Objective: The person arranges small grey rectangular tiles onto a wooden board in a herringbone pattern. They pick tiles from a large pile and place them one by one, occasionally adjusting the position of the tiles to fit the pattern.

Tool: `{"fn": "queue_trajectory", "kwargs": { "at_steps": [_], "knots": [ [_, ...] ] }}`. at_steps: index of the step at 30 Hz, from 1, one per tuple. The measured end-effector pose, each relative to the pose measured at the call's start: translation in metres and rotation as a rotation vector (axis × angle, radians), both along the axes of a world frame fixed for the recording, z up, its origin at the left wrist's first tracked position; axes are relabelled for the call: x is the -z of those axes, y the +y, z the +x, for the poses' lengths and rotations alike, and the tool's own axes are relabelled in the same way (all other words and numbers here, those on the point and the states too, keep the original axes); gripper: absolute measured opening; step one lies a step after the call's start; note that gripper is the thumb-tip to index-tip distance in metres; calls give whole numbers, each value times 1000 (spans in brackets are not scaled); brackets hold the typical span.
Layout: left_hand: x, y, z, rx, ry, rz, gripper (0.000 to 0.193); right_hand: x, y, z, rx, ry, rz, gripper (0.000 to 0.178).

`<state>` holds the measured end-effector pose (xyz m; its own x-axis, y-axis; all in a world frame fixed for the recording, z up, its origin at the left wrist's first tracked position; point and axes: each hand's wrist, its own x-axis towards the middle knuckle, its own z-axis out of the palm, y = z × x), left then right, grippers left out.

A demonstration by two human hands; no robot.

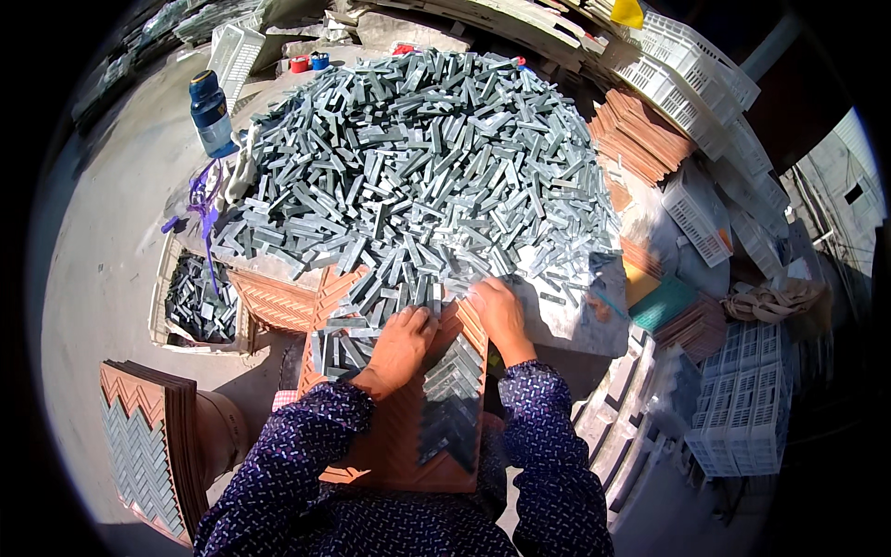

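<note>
Head view: we see both hands flat and open on an orange herringbone tray (390,446) propped against the worktop (575,316). Left hand (401,342) presses grey strips (345,345) into its grooves; right hand (499,311) rakes more from one huge heap (418,158), gripping nothing. One blue bottle (211,113), one filled tray stack (144,446) nearby.
</note>
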<state>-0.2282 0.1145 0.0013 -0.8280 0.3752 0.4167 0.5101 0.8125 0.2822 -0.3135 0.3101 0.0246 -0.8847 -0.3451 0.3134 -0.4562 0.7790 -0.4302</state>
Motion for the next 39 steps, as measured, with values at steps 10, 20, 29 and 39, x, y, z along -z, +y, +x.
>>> {"fn": "queue_trajectory", "kwargs": {
  "at_steps": [10,20,29,39],
  "knots": [
    [-6,2,-8,12,13,-140,26,6,28,74,86,-300,-299,13],
    [-26,23,2,-1,-27,375,19,22,12,77,172,-48,-197,12],
    [-3,22,9,-58,-78,130,25,21,19,89,150,-123,-302,11],
    [1,20,17,-73,-72,153,23,7,27,105,163,-149,-425,11]
  ]
}}
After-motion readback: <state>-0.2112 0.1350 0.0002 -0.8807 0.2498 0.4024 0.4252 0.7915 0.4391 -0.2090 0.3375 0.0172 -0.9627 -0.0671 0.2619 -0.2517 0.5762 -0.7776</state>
